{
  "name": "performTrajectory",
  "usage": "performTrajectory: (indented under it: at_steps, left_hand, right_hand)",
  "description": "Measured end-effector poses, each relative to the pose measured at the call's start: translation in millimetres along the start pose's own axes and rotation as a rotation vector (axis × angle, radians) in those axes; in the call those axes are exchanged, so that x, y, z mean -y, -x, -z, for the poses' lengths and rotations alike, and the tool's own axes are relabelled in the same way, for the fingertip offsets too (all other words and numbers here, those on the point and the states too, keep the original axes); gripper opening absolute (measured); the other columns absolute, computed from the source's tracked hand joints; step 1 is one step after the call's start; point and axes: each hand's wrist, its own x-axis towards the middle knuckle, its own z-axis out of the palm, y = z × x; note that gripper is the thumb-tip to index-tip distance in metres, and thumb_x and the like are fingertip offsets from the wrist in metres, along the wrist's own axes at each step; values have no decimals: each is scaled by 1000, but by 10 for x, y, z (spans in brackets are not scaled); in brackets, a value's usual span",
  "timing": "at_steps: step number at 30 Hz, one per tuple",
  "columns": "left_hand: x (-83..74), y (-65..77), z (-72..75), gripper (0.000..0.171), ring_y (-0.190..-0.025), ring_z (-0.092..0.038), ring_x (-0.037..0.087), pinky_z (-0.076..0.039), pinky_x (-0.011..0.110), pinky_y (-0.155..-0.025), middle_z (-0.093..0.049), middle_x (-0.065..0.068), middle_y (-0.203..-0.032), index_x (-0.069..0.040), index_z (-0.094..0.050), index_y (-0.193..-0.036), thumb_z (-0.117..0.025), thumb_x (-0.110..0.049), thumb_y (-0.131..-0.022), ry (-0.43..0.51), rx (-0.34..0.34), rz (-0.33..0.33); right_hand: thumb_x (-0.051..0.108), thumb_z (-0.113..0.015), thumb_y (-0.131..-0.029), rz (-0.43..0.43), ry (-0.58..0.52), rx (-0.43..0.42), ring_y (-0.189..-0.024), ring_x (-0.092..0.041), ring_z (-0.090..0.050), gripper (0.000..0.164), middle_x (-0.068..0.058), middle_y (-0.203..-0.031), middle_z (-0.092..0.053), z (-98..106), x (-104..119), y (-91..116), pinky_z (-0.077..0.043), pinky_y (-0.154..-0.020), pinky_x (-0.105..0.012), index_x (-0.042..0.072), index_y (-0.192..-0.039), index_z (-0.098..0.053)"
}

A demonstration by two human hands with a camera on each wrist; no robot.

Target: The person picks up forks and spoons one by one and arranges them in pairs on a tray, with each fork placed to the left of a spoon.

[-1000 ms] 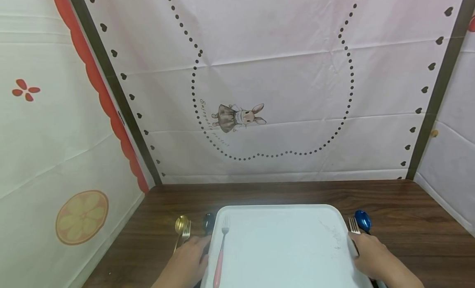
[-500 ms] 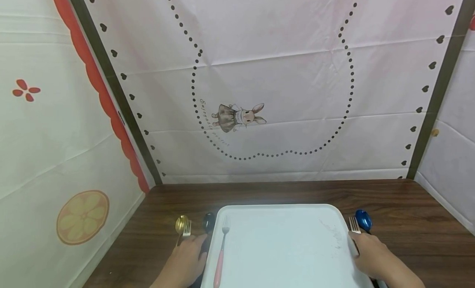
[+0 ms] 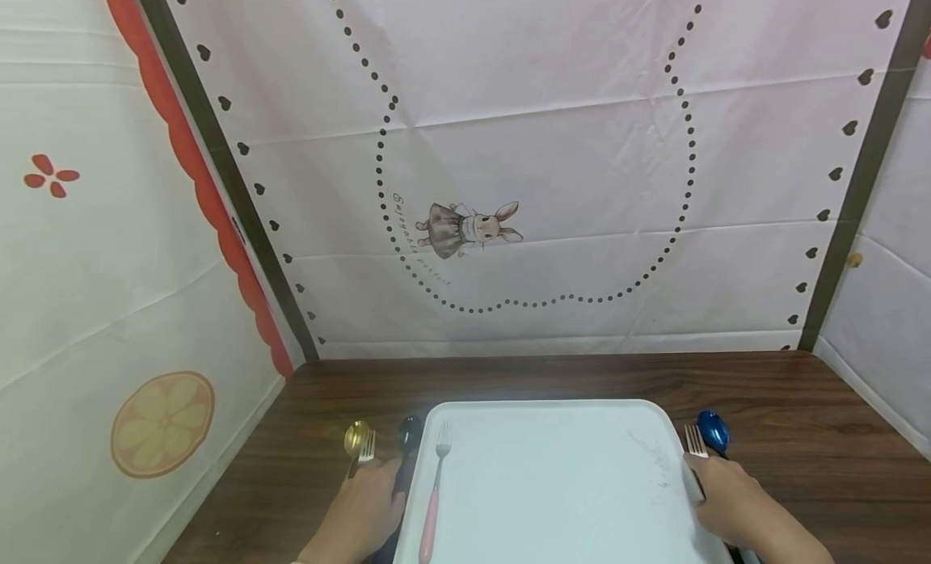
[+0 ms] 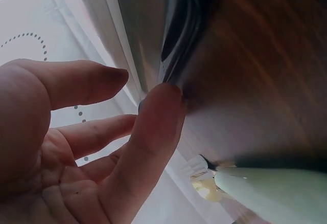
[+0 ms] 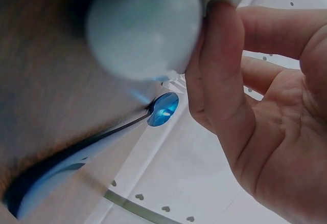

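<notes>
In the head view, my left hand [image 3: 364,503] lies over the table left of the white tray [image 3: 560,483], beside a dark spoon [image 3: 410,435]. Past its fingertips show a silver fork [image 3: 367,446] and a gold spoon [image 3: 355,439]. In the left wrist view its fingers reach out uncurled, one fingertip at a glossy dark handle [image 4: 179,35]; contact is unclear. At the tray's right side, my right hand [image 3: 738,503] has its fingers extended near the rim, over another fork [image 3: 695,440] and beside a blue spoon [image 3: 713,431]. A pale rounded handle end [image 5: 143,29] is close to it.
A fork with a pink handle [image 3: 430,519] lies along the tray's left edge. The brown wooden table [image 3: 815,418] extends around the tray. White printed cloth [image 3: 582,184] encloses the back and both sides.
My left hand has shifted slightly left and back towards me, drawing away from the tray's edge. The right hand, tray and cutlery stay where they were.
</notes>
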Motion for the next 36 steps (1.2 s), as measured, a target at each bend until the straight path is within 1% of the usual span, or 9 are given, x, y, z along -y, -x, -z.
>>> performTrajectory:
  at_steps: [4, 7, 10, 15, 22, 26, 30, 33, 36]
  left_hand:
    - [6, -16, 1, 34, -88, -59, 35, -50, 56, -72, -64, 15, -91, 0, -62, -107, -68, -12, -76, -8, 1, 1]
    - [12, -31, -2, 35, -87, -59, 35, -50, 56, -72, -64, 16, -91, 1, -62, -107, -69, -12, -76, -10, 19, 9]
    - [15, -41, -6, 37, -88, -59, 35, -50, 56, -73, -64, 18, -94, 2, -62, -109, -69, -12, -75, -13, 31, 17]
    - [26, -53, -26, 38, -90, -58, 37, -50, 57, -73, -64, 20, -98, 4, -62, -108, -69, -11, -74, -31, 25, 3]
    - [75, -60, -89, 37, -85, -59, 37, -51, 56, -66, -64, 19, -94, 4, -63, -104, -67, -6, -69, -57, -43, -57]
    - [93, -66, -110, 37, -81, -59, 37, -51, 55, -63, -64, 18, -91, 4, -63, -103, -65, -2, -66, -67, -64, -71]
    - [88, -69, -109, 38, -79, -59, 36, -51, 53, -61, -64, 17, -88, 3, -63, -103, -62, 0, -66, -66, -62, -65]
    - [79, -65, -95, 40, -76, -59, 37, -51, 53, -57, -63, 17, -88, 2, -63, -105, -61, 0, -65, -65, -49, -45]
    - [74, -61, -78, 43, -75, -59, 37, -51, 53, -56, -63, 17, -87, 0, -63, -108, -61, -1, -65, -59, -35, -21]
  right_hand:
    - [-1, -67, -73, 2, 8, -5, -77, -25, -54, 54, -32, -109, -54, -3, -1, 6, -51, -72, -54, -11, -122, -48]
    - [-1, -66, -72, -3, 5, -6, -77, -25, -54, 54, -32, -110, -54, 1, 8, 4, -51, -72, -54, -10, -122, -48]
    - [-1, -66, -72, -4, 0, -4, -75, -24, -54, 54, -32, -110, -54, -2, 5, -3, -52, -70, -52, -11, -123, -48]
    - [-1, -67, -72, -12, -10, 2, -74, -24, -54, 55, -33, -110, -53, -14, -6, -14, -52, -69, -50, -11, -123, -47]
    - [-1, -67, -73, -4, -10, 0, -75, -25, -54, 54, -34, -110, -53, 5, 18, 21, -52, -69, -50, -11, -122, -48]
    - [-1, -67, -73, -2, -13, -4, -75, -25, -54, 55, -34, -110, -53, 7, 18, 34, -53, -68, -49, -11, -123, -47]
    - [-1, -67, -73, -12, -21, -2, -73, -24, -54, 55, -34, -110, -53, -4, 1, 15, -53, -65, -45, -11, -123, -47]
    - [-1, -67, -73, -20, -29, 5, -71, -23, -53, 56, -33, -109, -54, -14, -11, -6, -52, -61, -41, -11, -124, -47]
    - [0, -67, -73, -22, -29, 5, -72, -23, -53, 55, -33, -109, -54, -16, -15, -20, -51, -60, -40, -11, -124, -47]
